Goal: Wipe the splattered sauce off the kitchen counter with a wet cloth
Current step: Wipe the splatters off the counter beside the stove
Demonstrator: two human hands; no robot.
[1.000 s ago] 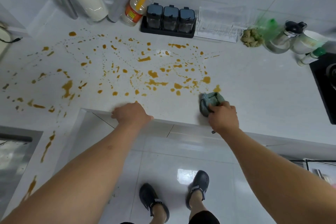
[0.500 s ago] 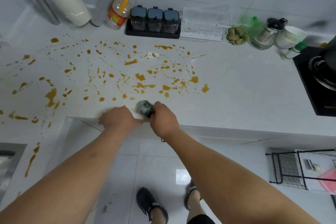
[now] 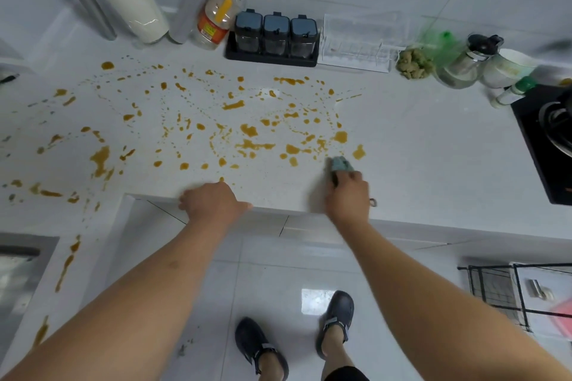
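A small green-grey cloth is held by the right hand near the front edge of the white counter. The fingers are curled over the cloth, so it is bunched up and mostly hidden under the hand. Only its far end can be seen. It is pressed flat on the counter, just beside the nearest sauce drops.

The left hand is rested on the counter edge. Its fingers are bent over the edge and nothing is held in it. It seems to be used for balance.

The sauce is spread in many brown drops and streaks. Most of the counter to the left of the cloth is covered, right up toward the bottle and the jars at the back. More streaks are seen by the sink. So most of the wiping is probably not done yet.

The cloth looks soft, light and floppy. If it is wet, it should slide easily on the smooth counter. It is best held from the top, with the palm pushed down, so more of it touches the sauce. A bunched cloth only cleans a thin strip, so it could be opened out wider. The sauce may be smeared if the cloth gets too dirty. Care is needed near the bottle and jars, which could be knocked over.
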